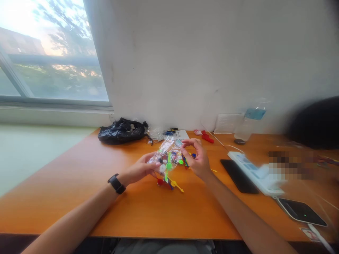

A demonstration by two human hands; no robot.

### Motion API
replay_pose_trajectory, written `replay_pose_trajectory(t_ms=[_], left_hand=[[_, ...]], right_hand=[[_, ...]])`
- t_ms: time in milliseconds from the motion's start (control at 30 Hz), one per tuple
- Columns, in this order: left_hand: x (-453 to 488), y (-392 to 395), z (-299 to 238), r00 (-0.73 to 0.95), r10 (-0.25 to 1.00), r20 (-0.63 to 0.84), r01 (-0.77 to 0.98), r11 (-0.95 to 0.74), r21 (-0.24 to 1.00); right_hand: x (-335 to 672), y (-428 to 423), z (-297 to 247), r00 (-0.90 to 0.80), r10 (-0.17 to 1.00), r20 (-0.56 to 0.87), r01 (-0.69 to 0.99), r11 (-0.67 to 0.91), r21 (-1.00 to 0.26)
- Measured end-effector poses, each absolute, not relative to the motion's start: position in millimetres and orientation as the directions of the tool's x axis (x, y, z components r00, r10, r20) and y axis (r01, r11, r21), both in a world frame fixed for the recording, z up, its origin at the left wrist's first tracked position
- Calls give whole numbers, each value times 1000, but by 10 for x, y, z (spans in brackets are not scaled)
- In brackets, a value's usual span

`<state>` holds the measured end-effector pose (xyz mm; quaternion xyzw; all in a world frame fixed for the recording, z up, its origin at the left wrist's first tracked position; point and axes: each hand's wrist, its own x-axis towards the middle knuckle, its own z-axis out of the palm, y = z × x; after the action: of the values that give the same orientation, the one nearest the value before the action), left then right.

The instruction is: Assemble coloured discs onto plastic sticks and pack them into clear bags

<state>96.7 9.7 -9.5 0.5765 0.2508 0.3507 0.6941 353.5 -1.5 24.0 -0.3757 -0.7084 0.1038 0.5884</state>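
My left hand [145, 166] is closed on a clear plastic bag [167, 145], thumb in front, holding it above the table. Small colourful pieces show in the bag, among them a white disc [162, 168] and a green disc [169, 165]. At the bag's upper right edge, my right hand [196, 158] has its thumb and fingertips brought together on the plastic. Under the bag lie loose plastic pieces: a yellow arrow-tipped stick [178, 186], a red disc [160, 182] and some blue parts. More coloured sticks are partly hidden behind my right hand.
A black plastic bag [122, 131] lies at the back left. Red pieces [207, 137] and a clear bottle [246, 123] stand near the wall. To the right are a black phone [238, 175], a white power strip [254, 173], another device [302, 211] and a person's blurred dark head [315, 121].
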Motion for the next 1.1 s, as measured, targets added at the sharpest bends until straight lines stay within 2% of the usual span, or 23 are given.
replay_pose_trajectory(t_ms=[267, 400, 533, 667, 967, 1033, 1100], left_hand=[[1000, 119, -97, 616, 788, -13, -213, 183, 960], [981, 103, -107, 649, 760, 32, -227, 154, 962], [980, 67, -96, 653, 757, 28, -125, 71, 990], [1010, 54, -85, 584, 811, 25, -86, 32, 996], [1042, 143, -161, 411, 912, 13, -198, 75, 977], [1043, 148, -161, 383, 923, 28, -213, 59, 975], [1048, 137, -150, 359, 932, 53, -192, 18, 981]], right_hand=[[3577, -2, 250, 108, 599, 794, 470, 673, -572], [3537, -52, 264, 59, 594, 802, 451, 701, -552], [3455, -126, 245, -8, 599, 801, 428, 726, -538], [3417, -151, 201, -27, 601, 799, 401, 738, -542], [3444, -147, 250, -24, 548, 836, 496, 733, -466], [3441, -113, 222, 46, 557, 829, 481, 715, -508], [3438, -70, 175, 108, 618, 779, 441, 672, -595]])
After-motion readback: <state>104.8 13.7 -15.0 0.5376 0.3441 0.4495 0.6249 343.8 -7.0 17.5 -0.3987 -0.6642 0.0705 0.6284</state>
